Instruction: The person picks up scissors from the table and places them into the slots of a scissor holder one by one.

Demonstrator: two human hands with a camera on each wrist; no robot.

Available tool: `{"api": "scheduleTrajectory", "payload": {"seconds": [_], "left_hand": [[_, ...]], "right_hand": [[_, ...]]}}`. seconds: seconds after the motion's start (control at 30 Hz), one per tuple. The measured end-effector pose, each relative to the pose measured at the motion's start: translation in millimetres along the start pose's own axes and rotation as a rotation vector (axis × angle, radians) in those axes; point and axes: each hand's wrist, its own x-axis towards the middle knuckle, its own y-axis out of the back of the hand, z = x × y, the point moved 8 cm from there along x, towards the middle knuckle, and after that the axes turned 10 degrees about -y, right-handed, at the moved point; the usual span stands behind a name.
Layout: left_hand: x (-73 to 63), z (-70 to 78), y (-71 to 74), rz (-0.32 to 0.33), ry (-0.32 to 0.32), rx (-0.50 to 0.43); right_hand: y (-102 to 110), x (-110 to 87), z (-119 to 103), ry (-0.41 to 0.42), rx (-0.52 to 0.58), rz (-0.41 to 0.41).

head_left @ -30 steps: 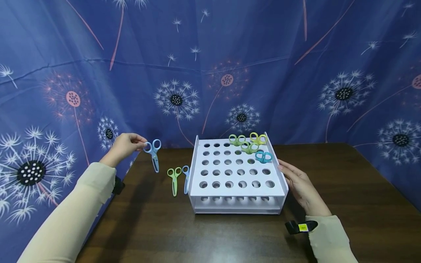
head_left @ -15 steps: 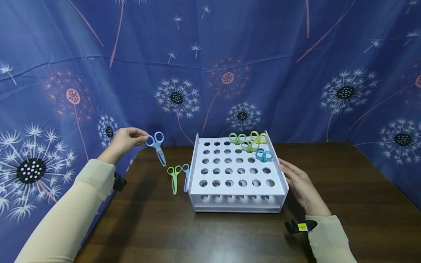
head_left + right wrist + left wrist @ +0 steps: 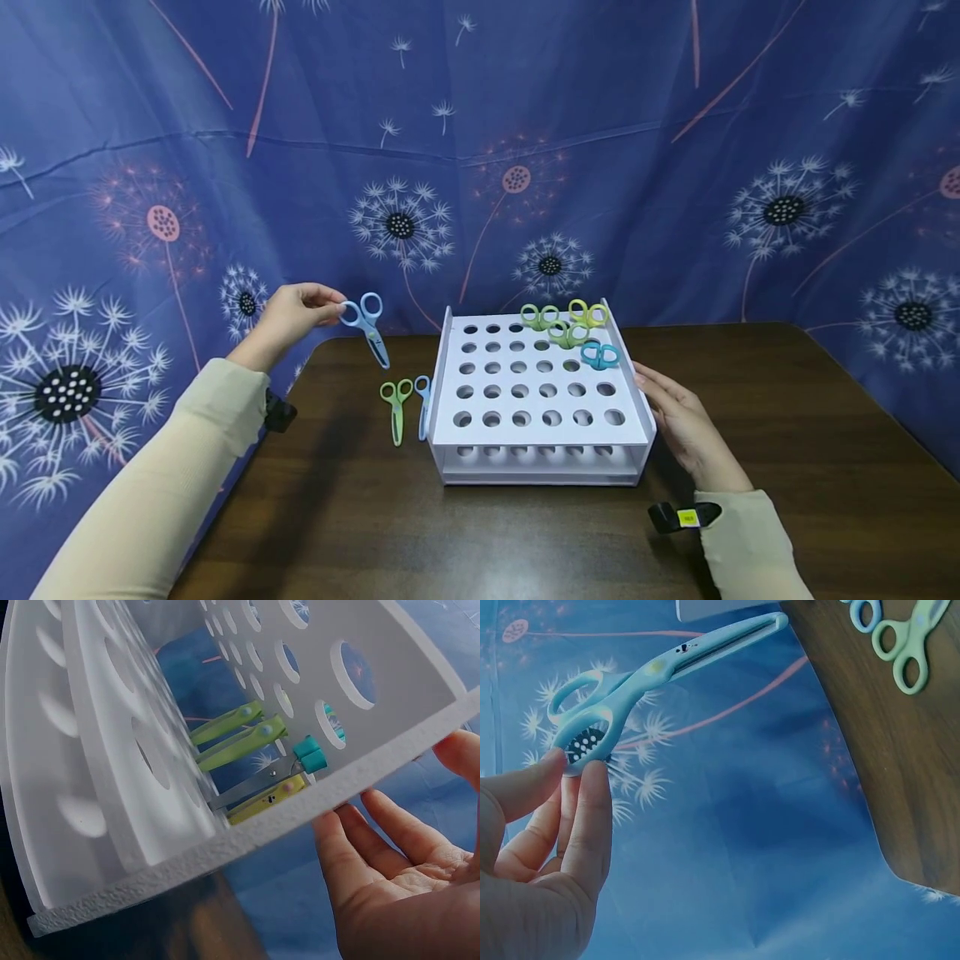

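My left hand [image 3: 292,318] pinches a pair of light blue scissors [image 3: 371,327] by one handle loop, in the air left of the white rack. In the left wrist view the thumb and fingertips grip the loop of these scissors [image 3: 641,682], blades pointing away. My right hand [image 3: 686,429] touches the right side wall of the white rack [image 3: 517,433] with its fingertips. The right wrist view shows the fingers [image 3: 341,851] extended against that wall. Green scissors [image 3: 567,335], yellow scissors [image 3: 588,313] and teal scissors [image 3: 600,357] stand in holes at the rack's back right.
Green scissors [image 3: 397,412] lie on the brown table [image 3: 360,517] left of the rack. Beside them, blue scissors [image 3: 423,408] lie against the rack's left wall, partly hidden. A blue dandelion-print cloth [image 3: 480,108] hangs behind the table.
My left hand has moved slightly up and to the right with the light blue scissors, whose blades have swung to the right. The right hand stays at the rack.
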Motion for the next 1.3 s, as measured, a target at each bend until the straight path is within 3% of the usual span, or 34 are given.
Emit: {"api": "scheduleTrajectory", "payload": {"seconds": [0.47,1.07,1.3], "left_hand": [[7.8,25.0,-5.1,0.032,0.0,-0.164],[9.7,60.9,-36.4,0.006,-0.086,-0.132],[12.5,62.6,-48.2,-0.014,-0.093,-0.122]], "right_hand": [[0.0,1.8,-1.8,0.008,0.02,0.001],[0.2,-5.6,1.9,0.001,0.017,0.001],[-1.8,-3.3,0.0,0.015,0.022,-0.001]]}}
